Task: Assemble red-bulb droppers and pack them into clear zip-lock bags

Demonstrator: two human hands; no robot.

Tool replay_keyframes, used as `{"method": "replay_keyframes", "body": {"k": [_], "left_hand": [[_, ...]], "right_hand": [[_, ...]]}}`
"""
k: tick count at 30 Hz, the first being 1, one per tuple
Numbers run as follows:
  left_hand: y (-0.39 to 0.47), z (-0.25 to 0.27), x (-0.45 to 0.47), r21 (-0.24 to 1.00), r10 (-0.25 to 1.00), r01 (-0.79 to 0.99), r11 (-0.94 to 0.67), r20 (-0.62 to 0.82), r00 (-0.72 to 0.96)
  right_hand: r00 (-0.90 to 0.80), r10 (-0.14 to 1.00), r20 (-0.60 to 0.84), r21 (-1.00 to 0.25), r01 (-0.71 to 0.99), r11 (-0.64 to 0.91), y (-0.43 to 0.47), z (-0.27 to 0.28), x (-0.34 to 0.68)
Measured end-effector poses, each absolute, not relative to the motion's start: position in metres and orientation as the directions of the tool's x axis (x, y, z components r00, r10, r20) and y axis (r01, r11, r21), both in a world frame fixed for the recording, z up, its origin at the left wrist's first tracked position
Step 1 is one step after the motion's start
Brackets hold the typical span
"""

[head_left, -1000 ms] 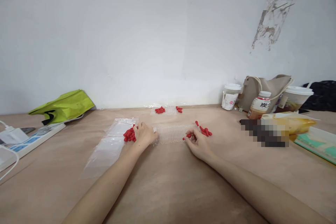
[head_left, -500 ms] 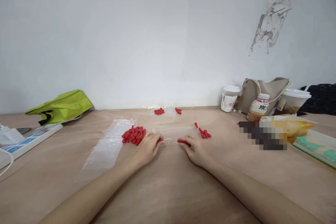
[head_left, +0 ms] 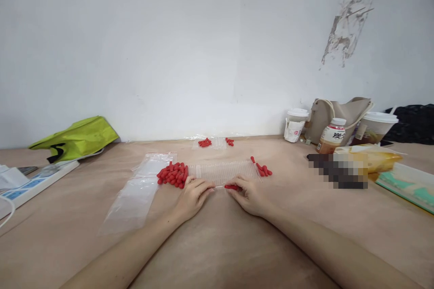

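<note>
My left hand (head_left: 195, 196) pinches one end of a thin clear tube (head_left: 219, 187). Opposite it, my right hand (head_left: 249, 195) is closed on a red rubber bulb (head_left: 231, 187), its tip pointing toward the tube. The tube's end and the bulb meet or nearly meet; I cannot tell if the tube is inside. Just behind both hands lies a row of clear tubes (head_left: 220, 171) side by side. A heap of red bulbs (head_left: 172, 174) sits left of the row, and several red-ended pieces (head_left: 263, 170) lie at its right end.
Flat clear plastic bags (head_left: 132, 203) lie to the left. More red bulbs (head_left: 205, 142) rest in clear packaging by the wall. A power strip (head_left: 40, 185) and green bag (head_left: 77, 137) are far left; a cup (head_left: 296, 125), drink bottle (head_left: 331, 136) and beige bag (head_left: 315, 122) stand right.
My hands have come closer together, the right one moving left with the red bulb. The tube, tilted before, now lies level in line with the bulb.
</note>
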State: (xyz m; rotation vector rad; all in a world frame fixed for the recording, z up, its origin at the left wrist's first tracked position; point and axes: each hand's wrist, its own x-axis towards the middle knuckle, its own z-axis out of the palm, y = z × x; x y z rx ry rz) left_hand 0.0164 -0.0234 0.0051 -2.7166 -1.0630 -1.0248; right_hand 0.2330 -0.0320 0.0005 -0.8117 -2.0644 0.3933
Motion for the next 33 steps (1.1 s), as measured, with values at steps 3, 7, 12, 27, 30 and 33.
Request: {"method": "replay_keyframes", "body": {"k": [3,7,12,27,30,33], "left_hand": [[-0.024,0.006,0.016,0.180,0.584,0.613,-0.769,0.588,0.560],[-0.023,0.005,0.017,0.162,0.573,0.611,-0.775,0.587,0.572],[-0.023,0.005,0.016,0.155,0.569,0.611,-0.776,0.588,0.574],[-0.023,0.004,0.021,0.221,0.528,0.505,-0.835,0.580,0.620],[-0.024,0.004,0.022,0.203,0.527,0.512,-0.835,0.565,0.635],[-0.024,0.005,0.023,0.195,0.543,0.535,-0.822,0.551,0.634]], "right_hand": [[-0.437,0.664,0.606,-0.532,0.398,0.747,-0.032,0.001,0.232],[-0.453,0.660,0.600,-0.519,0.408,0.751,-0.033,0.001,0.232],[-0.454,0.667,0.590,-0.515,0.425,0.745,-0.030,-0.002,0.233],[-0.459,0.633,0.623,-0.492,0.398,0.774,-0.026,-0.010,0.235],[-0.460,0.637,0.619,-0.498,0.397,0.771,-0.026,-0.010,0.234],[-0.450,0.658,0.603,-0.530,0.390,0.753,-0.026,-0.009,0.234]]}}
